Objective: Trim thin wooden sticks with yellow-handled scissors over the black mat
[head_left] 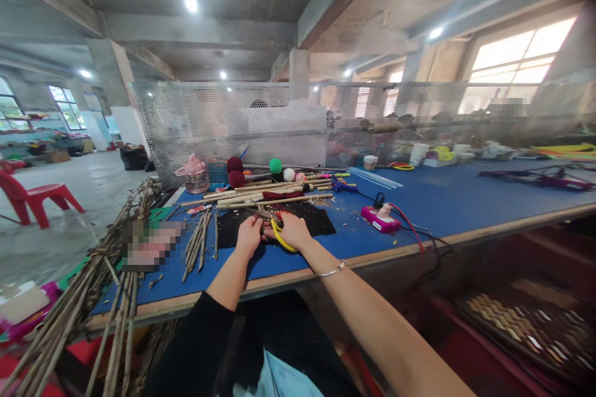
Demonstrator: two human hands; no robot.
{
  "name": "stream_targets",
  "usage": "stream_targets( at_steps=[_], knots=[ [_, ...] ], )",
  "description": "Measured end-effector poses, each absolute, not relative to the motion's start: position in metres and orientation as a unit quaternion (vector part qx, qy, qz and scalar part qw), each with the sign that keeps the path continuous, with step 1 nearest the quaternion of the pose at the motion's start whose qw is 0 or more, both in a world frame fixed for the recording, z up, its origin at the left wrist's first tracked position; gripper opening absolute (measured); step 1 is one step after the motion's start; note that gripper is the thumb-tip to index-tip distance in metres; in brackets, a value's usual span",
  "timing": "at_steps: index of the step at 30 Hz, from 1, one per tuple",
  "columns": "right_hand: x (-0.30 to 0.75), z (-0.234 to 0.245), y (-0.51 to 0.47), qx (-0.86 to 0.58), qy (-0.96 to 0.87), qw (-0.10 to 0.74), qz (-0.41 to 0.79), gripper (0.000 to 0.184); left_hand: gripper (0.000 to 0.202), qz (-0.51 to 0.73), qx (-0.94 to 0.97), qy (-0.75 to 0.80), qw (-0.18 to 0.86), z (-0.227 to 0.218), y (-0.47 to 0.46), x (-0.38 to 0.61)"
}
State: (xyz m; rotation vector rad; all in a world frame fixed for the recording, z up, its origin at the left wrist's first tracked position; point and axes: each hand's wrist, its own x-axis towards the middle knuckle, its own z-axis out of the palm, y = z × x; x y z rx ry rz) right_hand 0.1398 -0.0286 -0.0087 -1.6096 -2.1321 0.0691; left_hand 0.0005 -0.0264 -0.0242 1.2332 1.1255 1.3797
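The yellow-handled scissors (278,234) were at the front of the blue table (433,198), over a black mat (321,218), with their metal blades pointing up and away from the person. The right hand (294,231) was closed around them, its fingers curled at the handle, and a silvery bangle (332,270) circled that wrist. The left hand (250,234) was just beside the blades with its fingers drawn in together; whether they pinched anything could not be told. Small chips were scattered on the mat, and pale sticks (261,197) lay crosswise along its far side. Left of the mat, a short bundle of thin sticks (198,243) lay on the table. Beyond the pale sticks sat a dark red ball (235,178), a green ball (275,165) and a white ball (289,175), with a pink-topped jar (196,177) farther left. To the right of the mat were a blue tool (343,185) and a purple power strip (379,221) with a pale plug in it. A heap of long, rough twigs (93,279) lay across the table's left end. Behind everything on the table stood a perforated metal screen (179,127), and a red chair (44,193) stood on the floor at far left.
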Motion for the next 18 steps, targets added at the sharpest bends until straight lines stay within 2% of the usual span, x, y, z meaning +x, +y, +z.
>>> stream_targets(
  at_steps=[6,18],
  knots=[
    [0.1398,-0.0070,-0.0299,-0.589,-0.772,0.236,0.033,0.052,0.023,0.557,0.490,0.460,0.488,-0.0208,-0.0284,0.0017],
    [0.1396,-0.0102,-0.0283,-0.604,-0.760,0.240,0.018,0.054,0.027,0.568,0.494,0.473,0.459,-0.0220,-0.0290,0.0004]
  ],
)
